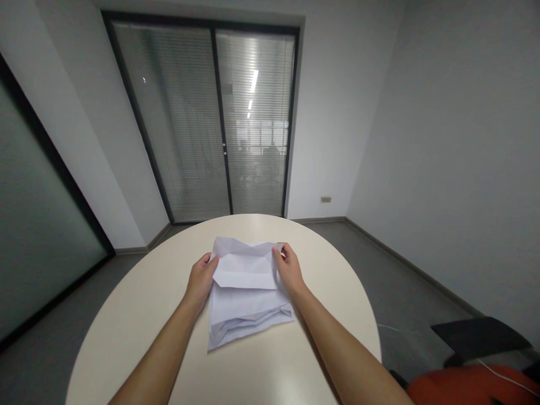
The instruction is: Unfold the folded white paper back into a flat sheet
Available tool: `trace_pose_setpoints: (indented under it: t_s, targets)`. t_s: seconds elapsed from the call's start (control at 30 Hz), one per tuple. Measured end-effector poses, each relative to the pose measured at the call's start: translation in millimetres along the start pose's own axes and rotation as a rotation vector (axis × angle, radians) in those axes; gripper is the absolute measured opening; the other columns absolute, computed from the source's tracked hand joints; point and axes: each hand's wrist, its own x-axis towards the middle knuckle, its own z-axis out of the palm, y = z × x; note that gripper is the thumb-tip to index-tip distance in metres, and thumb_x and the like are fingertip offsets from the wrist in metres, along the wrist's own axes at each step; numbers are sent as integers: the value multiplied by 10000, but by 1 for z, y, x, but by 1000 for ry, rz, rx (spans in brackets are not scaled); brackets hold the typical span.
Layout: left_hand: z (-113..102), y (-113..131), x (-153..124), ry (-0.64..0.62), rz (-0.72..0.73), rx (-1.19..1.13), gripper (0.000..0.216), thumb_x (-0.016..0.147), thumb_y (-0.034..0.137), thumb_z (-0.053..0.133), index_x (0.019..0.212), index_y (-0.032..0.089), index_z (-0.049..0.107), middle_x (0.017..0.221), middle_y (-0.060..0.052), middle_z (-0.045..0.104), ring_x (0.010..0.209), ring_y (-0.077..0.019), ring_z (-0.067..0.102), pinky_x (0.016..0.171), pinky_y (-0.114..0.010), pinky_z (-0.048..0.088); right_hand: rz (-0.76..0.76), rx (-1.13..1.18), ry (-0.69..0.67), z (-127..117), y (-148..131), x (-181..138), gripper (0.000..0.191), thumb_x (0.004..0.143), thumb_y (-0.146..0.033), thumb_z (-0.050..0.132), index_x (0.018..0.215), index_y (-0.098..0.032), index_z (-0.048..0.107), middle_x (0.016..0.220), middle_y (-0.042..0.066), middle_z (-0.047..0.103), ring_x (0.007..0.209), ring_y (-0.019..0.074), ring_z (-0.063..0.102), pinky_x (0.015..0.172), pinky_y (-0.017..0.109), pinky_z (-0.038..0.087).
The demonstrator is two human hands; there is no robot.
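Observation:
A white sheet of paper (247, 301), creased and partly folded, lies on a round cream table (139, 315). Its far part is folded back toward me as a flap. My left hand (201, 278) pinches the flap's left edge. My right hand (289, 270) pinches the flap's right edge, with the thumb on top of the paper. Both forearms reach in from the bottom of the view.
A black chair (478, 337) and something orange-red (472, 388) sit at the lower right beside the table. Glass sliding doors with blinds (219, 124) stand behind the table. Grey floor surrounds it.

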Motion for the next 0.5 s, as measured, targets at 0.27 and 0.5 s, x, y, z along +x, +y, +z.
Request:
trace_pose_setpoints:
  t_s: [0.27,0.5]
  targets:
    - [5,6,-7,-90,-94,-52,461,581,240,656,1031,136,655,804,-32,735,640,-175,650,572,-236,455,-60,-204,120,-5,1,3,290,892,-457,599,919,-187,700,922,73,672,854,213,592,737,312,464]
    - [4,5,-6,-107,-176,-67,582,665,296,726,1223,169,625,1090,-104,747,890,-251,720,720,-304,553,64,-99,-34,-2,-1,0,316,864,-412,594,1073,-196,689,1031,61,681,744,167,562,712,296,457]
